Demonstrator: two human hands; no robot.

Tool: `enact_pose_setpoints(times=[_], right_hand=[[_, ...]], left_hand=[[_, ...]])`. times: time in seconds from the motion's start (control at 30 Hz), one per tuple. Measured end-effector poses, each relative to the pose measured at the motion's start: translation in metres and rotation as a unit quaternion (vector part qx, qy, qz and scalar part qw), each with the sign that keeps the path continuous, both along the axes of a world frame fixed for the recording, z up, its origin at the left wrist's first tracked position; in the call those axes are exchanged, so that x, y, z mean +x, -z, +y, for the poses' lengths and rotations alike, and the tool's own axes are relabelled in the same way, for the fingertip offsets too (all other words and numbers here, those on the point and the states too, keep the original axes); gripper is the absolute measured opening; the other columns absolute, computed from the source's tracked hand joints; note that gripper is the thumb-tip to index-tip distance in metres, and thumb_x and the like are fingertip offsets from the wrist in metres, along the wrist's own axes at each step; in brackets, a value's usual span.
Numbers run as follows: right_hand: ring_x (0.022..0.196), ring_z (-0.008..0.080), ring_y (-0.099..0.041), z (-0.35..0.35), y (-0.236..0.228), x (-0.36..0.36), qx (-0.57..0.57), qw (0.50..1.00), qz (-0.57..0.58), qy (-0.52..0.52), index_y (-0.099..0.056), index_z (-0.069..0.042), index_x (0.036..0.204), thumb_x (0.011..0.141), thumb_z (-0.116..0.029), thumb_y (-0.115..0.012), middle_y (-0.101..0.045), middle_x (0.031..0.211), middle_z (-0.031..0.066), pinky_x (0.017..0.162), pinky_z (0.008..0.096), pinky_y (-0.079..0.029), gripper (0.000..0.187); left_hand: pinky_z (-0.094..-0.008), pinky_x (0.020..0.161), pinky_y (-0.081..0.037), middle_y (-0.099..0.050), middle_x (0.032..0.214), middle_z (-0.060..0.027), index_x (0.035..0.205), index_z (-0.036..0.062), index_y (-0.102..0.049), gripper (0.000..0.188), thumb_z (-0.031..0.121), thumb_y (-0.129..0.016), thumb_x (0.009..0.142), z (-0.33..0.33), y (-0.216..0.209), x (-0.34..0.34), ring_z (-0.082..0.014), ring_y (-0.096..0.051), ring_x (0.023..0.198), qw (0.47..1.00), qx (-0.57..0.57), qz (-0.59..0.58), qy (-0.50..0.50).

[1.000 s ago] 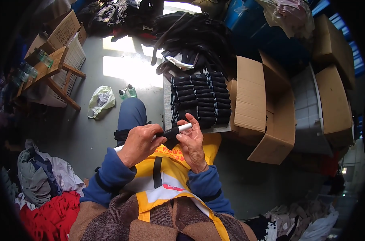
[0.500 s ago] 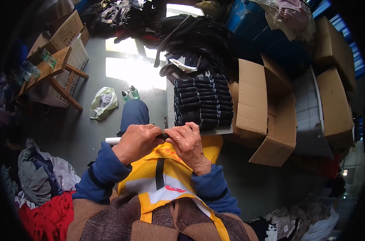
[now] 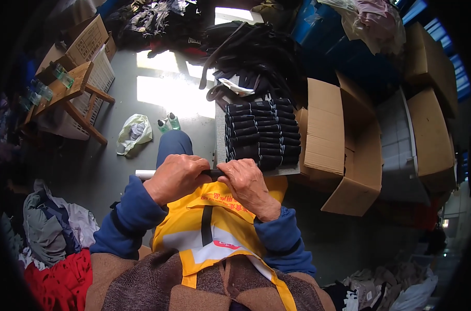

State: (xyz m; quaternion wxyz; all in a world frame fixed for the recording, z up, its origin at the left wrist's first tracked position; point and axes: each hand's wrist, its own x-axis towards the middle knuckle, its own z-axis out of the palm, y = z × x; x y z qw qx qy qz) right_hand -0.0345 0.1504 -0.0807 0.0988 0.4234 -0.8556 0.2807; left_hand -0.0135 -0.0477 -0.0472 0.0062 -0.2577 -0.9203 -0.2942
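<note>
Above my lap, both my hands are closed on a short dark piece that looks like black fabric. My left hand grips one end of it, and a white tube or rod sticks out on that hand's far left. Fingers of my right hand close over the other end, so most of the piece is hidden. Just beyond my right hand lies a stack of folded black fabric items with pale stripes, resting on a grey-topped surface. A yellow apron covers my lap.
An open cardboard box stands right of the stack. Loose black fabric is heaped behind it. To the left are a wooden stool with bottles, a plastic bag and two small green bottles. Red cloth lies lower left.
My hands have moved slightly apart, showing more of the dark piece between them. More of the white tube shows at the left, and my right hand is a little lower and further right.
</note>
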Motion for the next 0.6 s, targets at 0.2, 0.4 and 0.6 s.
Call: enact_pose_setpoints(times=[0.2,0.4,0.6], right_hand=[[0.072,0.026,-0.053,0.015,-0.006,0.002,0.025,0.999,-0.026,-0.017,-0.055,-0.003,0.095,0.077,-0.01,-0.064,-0.053,0.078,0.0101,0.064,0.0348,-0.042,0.022],[0.071,0.0256,-0.053,0.019,-0.008,0.001,0.049,0.998,-0.045,-0.023,-0.055,-0.003,0.092,0.077,-0.009,-0.064,-0.053,0.077,0.0098,0.062,0.0347,-0.041,0.019],[0.069,0.025,-0.053,0.03,-0.006,-0.003,0.079,0.995,-0.017,0.054,-0.055,-0.004,0.091,0.078,-0.01,-0.063,-0.053,0.076,0.0095,0.061,0.0339,-0.041,0.017]], left_hand=[[-0.0368,0.058,-0.048,-0.06,0.074,-0.0135,0.083,0.0008,-0.062,0.02,0.018,-0.068,0.075,-0.013,-0.003,-0.007,-0.0305,-0.06,0.066,0.995,-0.009,-0.085,0.057],[-0.0352,0.059,-0.048,-0.062,0.077,-0.0138,0.085,-0.0008,-0.063,0.02,0.014,-0.069,0.074,-0.022,-0.009,-0.006,-0.0293,-0.06,0.065,0.992,0.005,-0.126,0.033],[-0.0303,0.063,-0.049,-0.064,0.089,-0.0108,0.098,0.0006,-0.062,0.024,0.014,-0.069,0.079,-0.011,-0.001,0.03,-0.0176,-0.061,0.074,0.961,0.151,-0.225,-0.048]])
